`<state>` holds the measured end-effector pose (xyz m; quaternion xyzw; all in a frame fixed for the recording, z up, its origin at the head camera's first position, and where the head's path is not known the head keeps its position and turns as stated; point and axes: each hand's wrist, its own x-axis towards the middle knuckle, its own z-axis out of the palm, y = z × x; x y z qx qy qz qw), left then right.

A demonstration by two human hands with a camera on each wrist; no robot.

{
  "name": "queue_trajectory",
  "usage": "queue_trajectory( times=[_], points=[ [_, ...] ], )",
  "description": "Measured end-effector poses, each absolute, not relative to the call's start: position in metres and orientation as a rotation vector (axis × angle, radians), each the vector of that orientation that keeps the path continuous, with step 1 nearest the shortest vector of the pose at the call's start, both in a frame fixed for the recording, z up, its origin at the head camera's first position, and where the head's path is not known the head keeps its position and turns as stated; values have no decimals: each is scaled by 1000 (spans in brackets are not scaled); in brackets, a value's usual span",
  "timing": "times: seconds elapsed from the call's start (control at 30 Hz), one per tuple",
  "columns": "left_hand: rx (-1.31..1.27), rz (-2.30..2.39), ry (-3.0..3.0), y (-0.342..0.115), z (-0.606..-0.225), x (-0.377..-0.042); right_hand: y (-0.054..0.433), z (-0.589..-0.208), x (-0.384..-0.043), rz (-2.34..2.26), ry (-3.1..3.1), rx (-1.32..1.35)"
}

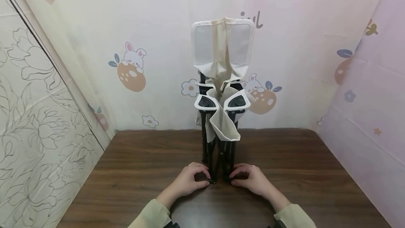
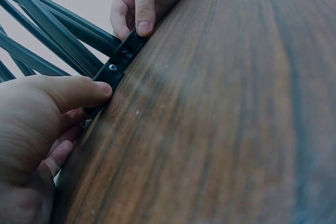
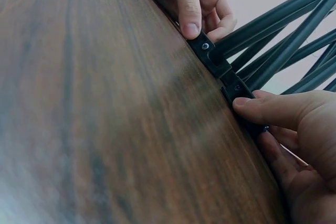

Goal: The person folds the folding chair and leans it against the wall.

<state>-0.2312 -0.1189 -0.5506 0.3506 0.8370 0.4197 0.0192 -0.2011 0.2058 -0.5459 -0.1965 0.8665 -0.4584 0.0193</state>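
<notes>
A small folding chair [image 1: 224, 129] with cream fabric, white trim and crossed black legs stands upright, partly folded, on the wooden table. At its base, my left hand [image 1: 191, 179] pinches the left front foot [image 1: 211, 181] between thumb and fingers. The right hand [image 1: 253, 179] grips the right front foot [image 1: 226, 178] in the same way. Seen from the left wrist, the black plastic feet [image 2: 125, 51] lie end to end close to the tabletop, with a screw head showing. From the right wrist, black leg tubes [image 3: 286, 40] fan out from those feet.
Brown wood grain covers the table [image 1: 142, 157], which has rounded far corners. Behind it hangs a pale curtain [image 1: 164, 45] printed with rabbits and fruit. A floral panel [image 1: 38, 115] is on the left, and another pale curtain [image 1: 373, 97] is on the right.
</notes>
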Motion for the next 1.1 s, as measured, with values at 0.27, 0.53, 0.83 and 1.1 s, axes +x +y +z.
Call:
queue_trajectory(
  times=[0.27,0.53,0.83,1.1],
  points=[
    [1102,1306,2606,-119,-550,-232,204,-542,-200,-1437,2713,-624],
    [1085,1295,2617,-118,-550,-231,202,-543,-199,-1421,2743,-618],
    [1102,1297,2615,-117,-551,-233,202,-544,-200,-1439,2731,-616],
    [1097,1281,2621,-117,-553,-237,201,-545,-201,-1498,2692,-596]
  ],
)
